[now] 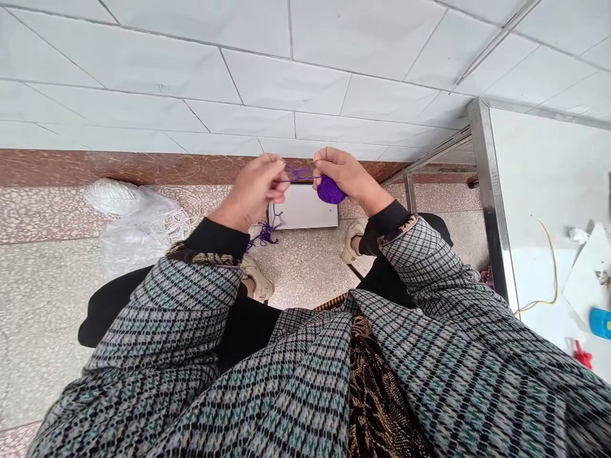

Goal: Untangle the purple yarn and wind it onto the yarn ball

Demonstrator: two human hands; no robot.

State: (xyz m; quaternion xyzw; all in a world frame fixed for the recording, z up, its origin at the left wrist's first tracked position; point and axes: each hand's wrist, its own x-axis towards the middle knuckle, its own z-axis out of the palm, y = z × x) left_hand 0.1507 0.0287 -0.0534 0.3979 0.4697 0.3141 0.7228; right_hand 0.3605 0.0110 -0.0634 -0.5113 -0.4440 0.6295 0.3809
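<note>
A strand of purple yarn (300,176) is stretched between my two hands, with loops or a knot near its middle. My left hand (260,181) pinches one end of it, fingers closed. My right hand (346,173) is closed around a small purple yarn ball (330,190), thumb and forefinger gripping the strand above it. Below my left hand hangs or lies a tangle of purple yarn (263,235); whether it joins the held strand I cannot tell. Beneath both hands a white box or board (310,207) lies on the floor.
A bundle of white cord (112,196) and a clear plastic bag (131,232) lie on the floor at left. At right stands a metal-framed white table (534,191) bearing a yellow cord (554,270), a blue item (600,323) and a red item (582,353). A tiled wall (286,83) rises ahead.
</note>
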